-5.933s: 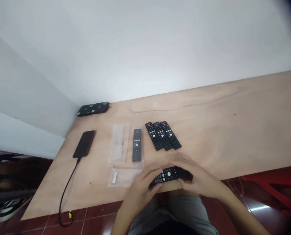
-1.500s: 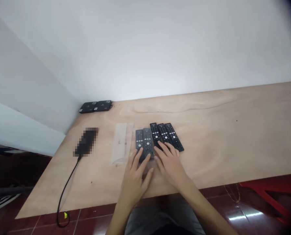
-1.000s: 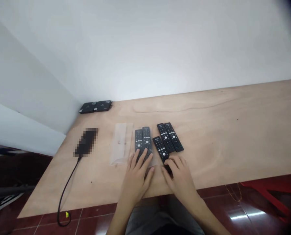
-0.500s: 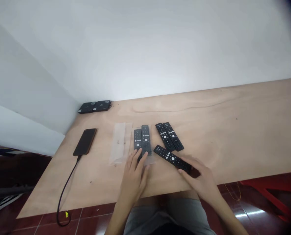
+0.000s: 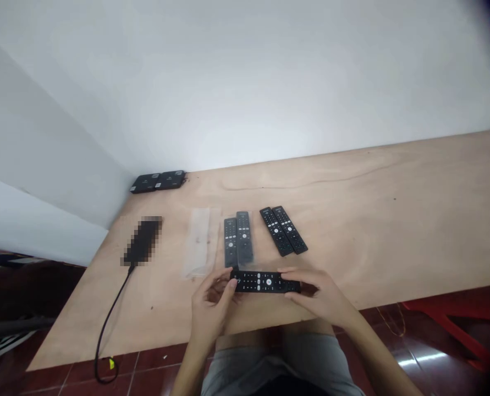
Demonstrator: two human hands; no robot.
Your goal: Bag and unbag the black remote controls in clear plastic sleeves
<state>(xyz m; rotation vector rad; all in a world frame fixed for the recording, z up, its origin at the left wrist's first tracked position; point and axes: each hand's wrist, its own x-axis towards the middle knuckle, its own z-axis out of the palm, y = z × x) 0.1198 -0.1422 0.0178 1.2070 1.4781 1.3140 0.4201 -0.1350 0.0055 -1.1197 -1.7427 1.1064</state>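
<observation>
Black slim remote control (image 5: 265, 282) sits level and crosswise between the person's two hands, buttons facing up, over the near part of the pale plywood tabletop (image 5: 372, 236) and just in front of the other remotes.

At the far left, a black charging cable (image 5: 113, 313) runs from the lower end of a pixel-blurred black smartphone (image 5: 143, 241) and drops over the table edge toward the dark red tile floor (image 5: 158, 357). Two flat black boxes (image 5: 157, 182) sit side by side at the back, against the white wall (image 5: 245, 82). A clear plastic sleeve (image 5: 199, 242) lies flat on the wood.

The person's left hand (image 5: 212, 301) is half closed, its fingers curled around the remote's left end. Beyond it, a pair of dark grey remotes (image 5: 238, 237) lies just beside each other, on a clear plastic bag (image 5: 253, 265). Farther right, a pair of black remotes (image 5: 283, 231) lies slanted, edges touching.

The person's right hand (image 5: 317, 294) is partly closed on the remote's right end, fingers stretched along it; its thumb is hidden.

Under the table at the far right stands a red stool frame (image 5: 455, 324).
</observation>
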